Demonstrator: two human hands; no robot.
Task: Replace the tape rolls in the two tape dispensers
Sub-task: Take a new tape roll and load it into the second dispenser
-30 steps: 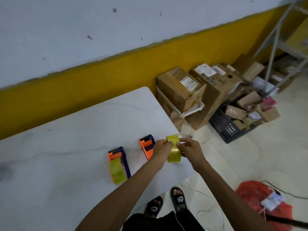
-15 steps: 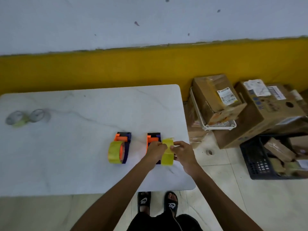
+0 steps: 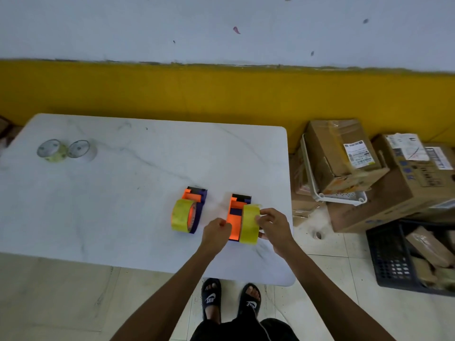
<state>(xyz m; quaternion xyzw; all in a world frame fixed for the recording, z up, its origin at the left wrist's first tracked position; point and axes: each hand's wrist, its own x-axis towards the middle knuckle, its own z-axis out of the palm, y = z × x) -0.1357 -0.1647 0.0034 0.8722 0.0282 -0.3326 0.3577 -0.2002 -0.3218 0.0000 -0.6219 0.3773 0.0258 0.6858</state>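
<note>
Two orange-and-purple tape dispensers lie on the white marble table point(image 3: 123, 193). The left dispenser point(image 3: 197, 205) carries a yellow tape roll point(image 3: 181, 215) on its hub. A second yellow roll point(image 3: 250, 223) is pressed against the right side of the right dispenser point(image 3: 235, 217), held by my right hand point(image 3: 273, 225). My left hand point(image 3: 216, 233) is closed at the dispenser's near left edge and touches it. Two nearly used-up rolls point(image 3: 65, 150) lie at the table's far left.
Cardboard boxes point(image 3: 344, 156) and a white basket point(image 3: 317, 188) are stacked on the floor right of the table. A dark crate point(image 3: 394, 262) of parcels stands further right. My sandalled feet point(image 3: 231, 299) show below the table's near edge. A yellow-banded wall runs behind.
My view swung from the boxes to square over the table. The yellow roll went from between both hands down against the right dispenser, and my left hand shifted off the roll to the dispenser's edge.
</note>
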